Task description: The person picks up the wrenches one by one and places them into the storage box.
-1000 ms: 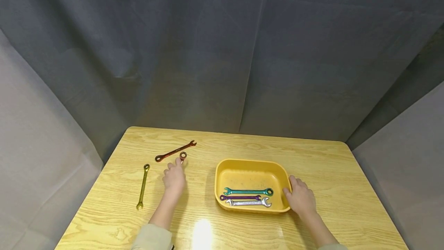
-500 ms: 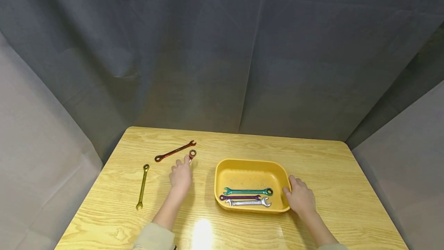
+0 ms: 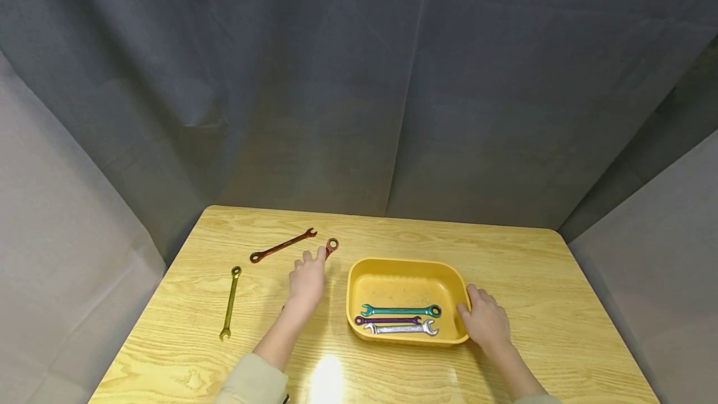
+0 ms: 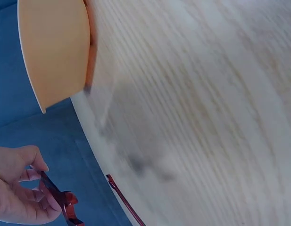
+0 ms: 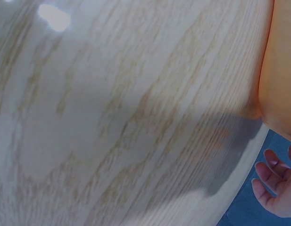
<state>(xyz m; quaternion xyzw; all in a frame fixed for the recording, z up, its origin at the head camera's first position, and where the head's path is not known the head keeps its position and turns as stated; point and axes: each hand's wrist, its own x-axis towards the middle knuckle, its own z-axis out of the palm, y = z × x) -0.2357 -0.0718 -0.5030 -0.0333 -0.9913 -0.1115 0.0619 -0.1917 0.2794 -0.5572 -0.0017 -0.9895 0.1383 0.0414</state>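
Observation:
My left hand (image 3: pixel 307 279) grips a red ratcheting wrench (image 3: pixel 328 251) by its shaft, above the table left of the yellow bin (image 3: pixel 404 263). The ring end pokes out past the fingertips; much of the shaft is hidden by the hand. In the left wrist view, thumb and fingers close around the wrench (image 4: pixel 65 197). My right hand (image 3: pixel 487 320) holds the bin's right wall, thumb over the rim and fingers outside. Inside the bin, a teal wrench (image 3: pixel 401 310), a purple wrench (image 3: pixel 389 320) and a silver wrench (image 3: pixel 399 328) lie side by side.
A dark red wrench (image 3: pixel 283 245) lies slanted near the table's back left. Further left, a yellow-green wrench (image 3: pixel 230 304) points toward the front. Grey curtains (image 3: pixel 314 92) hang behind the wooden table (image 3: pixel 533 279) and at both sides.
My left hand has carried the red ratcheting wrench to the right, closer to the bin. The right hand and the bin have stayed in place.

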